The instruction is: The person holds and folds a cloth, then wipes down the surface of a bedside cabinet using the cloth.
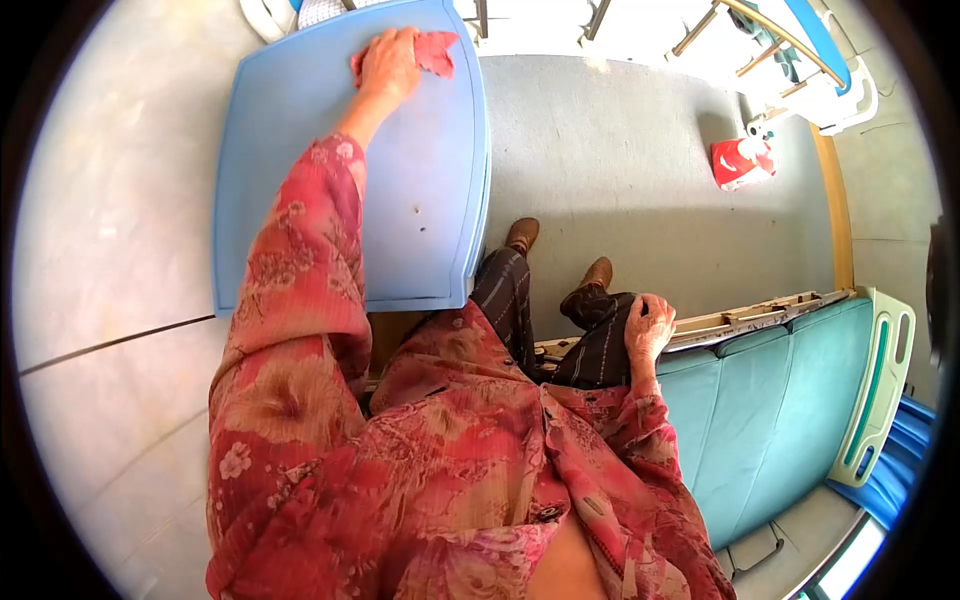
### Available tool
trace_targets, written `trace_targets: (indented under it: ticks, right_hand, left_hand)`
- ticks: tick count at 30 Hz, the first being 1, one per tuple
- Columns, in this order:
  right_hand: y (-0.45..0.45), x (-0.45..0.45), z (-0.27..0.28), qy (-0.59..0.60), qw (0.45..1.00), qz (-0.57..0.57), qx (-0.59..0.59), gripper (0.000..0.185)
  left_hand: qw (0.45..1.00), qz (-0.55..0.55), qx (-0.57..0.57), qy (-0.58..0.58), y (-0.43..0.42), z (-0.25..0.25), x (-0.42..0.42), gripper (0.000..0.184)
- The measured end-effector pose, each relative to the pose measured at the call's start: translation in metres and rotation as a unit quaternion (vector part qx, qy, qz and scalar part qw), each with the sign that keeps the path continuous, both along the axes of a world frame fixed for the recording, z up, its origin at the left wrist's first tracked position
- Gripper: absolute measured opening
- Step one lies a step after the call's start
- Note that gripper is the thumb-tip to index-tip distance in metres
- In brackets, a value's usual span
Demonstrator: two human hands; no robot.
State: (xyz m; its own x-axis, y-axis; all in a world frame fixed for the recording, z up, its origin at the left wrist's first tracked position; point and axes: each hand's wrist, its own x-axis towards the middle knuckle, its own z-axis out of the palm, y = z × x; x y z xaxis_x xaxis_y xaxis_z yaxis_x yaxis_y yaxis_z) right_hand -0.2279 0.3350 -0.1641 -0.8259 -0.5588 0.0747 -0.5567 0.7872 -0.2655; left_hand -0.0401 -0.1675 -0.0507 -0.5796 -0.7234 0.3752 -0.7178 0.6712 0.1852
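My left hand is stretched out over the pale blue top of a bedside cabinet, near its far edge. Its fingers are closed on a red cloth, which lies against the surface and sticks out on both sides of the hand. Two small dark specks mark the cabinet top nearer to me. My right hand rests on my knee, over dark striped trousers. It holds nothing, and its fingers lie flat, curving over the knee.
I sit on the edge of a bed with a green mattress and a pale end board. A red and white bag stands on the grey floor. Another bed frame with a blue-edged board is at the upper right.
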Motion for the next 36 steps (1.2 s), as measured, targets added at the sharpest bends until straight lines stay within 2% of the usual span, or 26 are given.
trace_targets:
  ticks: [3, 5, 6, 8, 9, 12, 13, 15, 17, 19, 21, 22, 23, 26, 30, 32, 36]
  right_hand:
    - [0.000, 0.000, 0.001, -0.004, 1.000, 0.000, -0.001, 0.009]
    - [-0.002, -0.001, 0.002, -0.002, 1.000, -0.004, -0.008, 0.009]
    - [-0.002, -0.001, 0.001, -0.005, 1.000, -0.006, -0.016, 0.009]
    - [-0.001, -0.002, 0.001, -0.003, 1.000, -0.012, -0.026, 0.009]
    - [-0.003, -0.002, 0.001, -0.003, 1.000, -0.015, -0.027, 0.009]
    - [-0.004, 0.003, 0.005, 0.003, 0.999, -0.019, -0.040, 0.011]
    - [-0.012, -0.003, 0.011, 0.011, 1.000, -0.018, -0.024, 0.011]
    - [-0.005, 0.007, 0.009, 0.012, 1.000, -0.018, -0.011, 0.012]
    - [-0.005, 0.004, 0.005, 0.025, 1.000, -0.016, -0.010, 0.013]
    - [-0.004, 0.007, 0.010, 0.018, 1.000, -0.012, -0.022, 0.013]
    - [0.000, 0.009, 0.010, 0.019, 0.999, -0.016, -0.022, 0.012]
    - [0.001, 0.008, 0.010, 0.021, 0.999, -0.015, -0.026, 0.012]
    - [0.004, 0.009, 0.008, 0.025, 0.998, -0.009, -0.050, 0.012]
    - [0.009, 0.012, 0.009, 0.015, 0.997, -0.005, -0.079, 0.011]
    - [0.005, 0.008, 0.006, 0.005, 0.998, 0.001, -0.070, 0.012]
    - [0.001, 0.003, 0.005, -0.011, 1.000, -0.007, -0.026, 0.012]
    - [-0.001, 0.003, 0.007, -0.010, 0.999, -0.007, -0.029, 0.012]
  left_hand:
    - [0.999, 0.033, -0.006, -0.025, -0.043, -0.007, -0.011, 0.042]
    - [0.998, 0.040, -0.048, -0.026, -0.082, -0.022, -0.015, 0.042]
    - [0.998, 0.035, -0.052, -0.021, -0.086, -0.017, -0.022, 0.042]
    - [0.992, 0.118, -0.017, -0.027, -0.088, -0.007, -0.034, 0.045]
    - [0.993, 0.115, -0.018, -0.024, -0.087, -0.003, -0.035, 0.045]
    - [0.996, 0.083, 0.031, -0.013, -0.072, 0.008, -0.030, 0.022]
    - [0.997, 0.078, 0.023, -0.015, -0.057, 0.020, -0.030, 0.022]
    - [0.986, -0.032, 0.165, 0.001, 0.009, 0.023, -0.007, 0.022]
    - [0.973, -0.183, 0.141, 0.030, 0.059, 0.030, 0.013, 0.017]
    - [0.952, -0.230, 0.181, 0.085, 0.080, -0.002, 0.032, 0.013]
    - [0.947, -0.185, 0.236, 0.112, 0.149, 0.026, 0.055, 0.012]
    - [0.948, -0.240, 0.191, 0.088, 0.156, 0.011, 0.069, 0.014]
    - [0.946, -0.256, 0.175, 0.091, 0.178, 0.016, 0.083, 0.016]
    - [0.963, -0.216, 0.155, 0.047, 0.213, 0.024, 0.108, 0.021]
    - [0.964, -0.233, 0.118, 0.056, 0.188, 0.014, 0.091, 0.025]
    - [0.974, -0.200, 0.084, 0.067, 0.161, 0.007, 0.064, 0.029]
    - [0.988, -0.139, 0.035, 0.053, 0.098, 0.002, 0.012, 0.025]
